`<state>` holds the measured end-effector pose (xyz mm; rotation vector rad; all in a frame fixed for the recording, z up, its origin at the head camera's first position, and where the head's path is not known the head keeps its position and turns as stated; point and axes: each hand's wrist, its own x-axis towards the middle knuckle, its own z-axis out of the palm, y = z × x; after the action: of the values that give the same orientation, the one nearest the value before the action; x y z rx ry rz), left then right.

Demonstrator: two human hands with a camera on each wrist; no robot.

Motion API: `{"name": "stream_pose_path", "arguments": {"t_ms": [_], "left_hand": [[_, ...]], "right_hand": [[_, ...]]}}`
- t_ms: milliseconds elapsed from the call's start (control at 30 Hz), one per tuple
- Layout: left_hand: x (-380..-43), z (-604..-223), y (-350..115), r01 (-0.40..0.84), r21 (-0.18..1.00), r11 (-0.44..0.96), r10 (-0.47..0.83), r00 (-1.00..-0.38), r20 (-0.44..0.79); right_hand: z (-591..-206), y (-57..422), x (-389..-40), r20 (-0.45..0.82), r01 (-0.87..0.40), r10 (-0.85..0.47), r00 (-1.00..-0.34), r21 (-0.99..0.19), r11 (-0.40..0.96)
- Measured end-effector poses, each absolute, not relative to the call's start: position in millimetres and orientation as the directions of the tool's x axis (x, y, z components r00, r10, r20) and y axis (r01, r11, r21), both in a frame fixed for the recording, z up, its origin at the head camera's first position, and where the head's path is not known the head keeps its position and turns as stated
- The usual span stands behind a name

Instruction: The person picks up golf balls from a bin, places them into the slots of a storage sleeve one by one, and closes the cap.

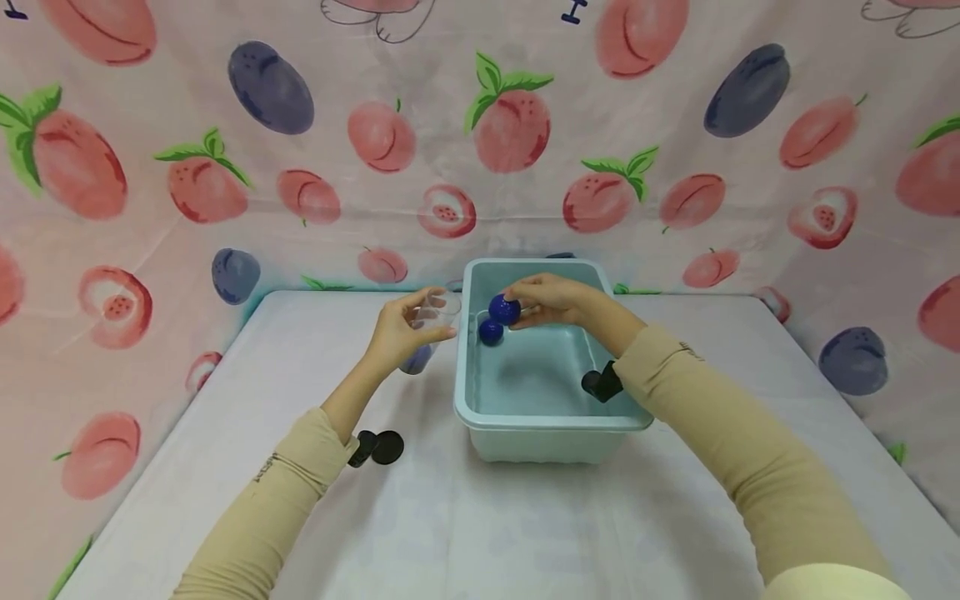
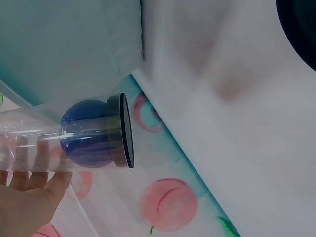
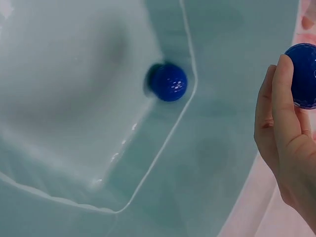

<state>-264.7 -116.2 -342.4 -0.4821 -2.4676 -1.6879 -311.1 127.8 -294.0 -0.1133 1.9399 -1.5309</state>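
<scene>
A clear tube (image 1: 437, 310) is gripped by my left hand (image 1: 397, 333), tilted beside the bin's left rim. Inside its lower end sits a blue ball (image 2: 86, 133), above a black cap (image 2: 126, 131) that closes that end. My right hand (image 1: 551, 298) pinches a shiny blue ball (image 1: 505, 309) in its fingertips, over the left part of the pale blue bin (image 1: 536, 443). Another blue ball (image 3: 170, 82) lies in the bin, below the held one. The far side of the tube hides part of my left fingers.
Black cap-like pieces (image 1: 602, 383) lie in the bin's right side, partly behind my right sleeve. On the white table (image 1: 510, 533), two black discs (image 1: 387, 447) lie left of the bin, one partly behind my left sleeve. A fruit-print cloth (image 1: 480, 167) hangs behind.
</scene>
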Motion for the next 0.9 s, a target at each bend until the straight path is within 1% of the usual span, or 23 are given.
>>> {"name": "stream_pose_path", "arguments": {"t_ms": [433,667,900], "left_hand": [[-264,-343,-110,0.340,0.878,0.336,0.201,-0.937,0.285],[-262,-342,-107,0.350,0.861,0.369,0.189,-0.935,0.300],[-262,-341,-107,0.325,0.868,0.376,0.190,-0.944,0.271]], "right_hand": [[-276,118,-298,-0.378,0.281,-0.525,-0.763,-0.925,0.257],[-270,109,-296,-0.342,0.251,-0.530,-0.776,-0.938,0.237],[-266,101,-294,-0.331,0.257,-0.539,-0.775,-0.943,0.210]]}}
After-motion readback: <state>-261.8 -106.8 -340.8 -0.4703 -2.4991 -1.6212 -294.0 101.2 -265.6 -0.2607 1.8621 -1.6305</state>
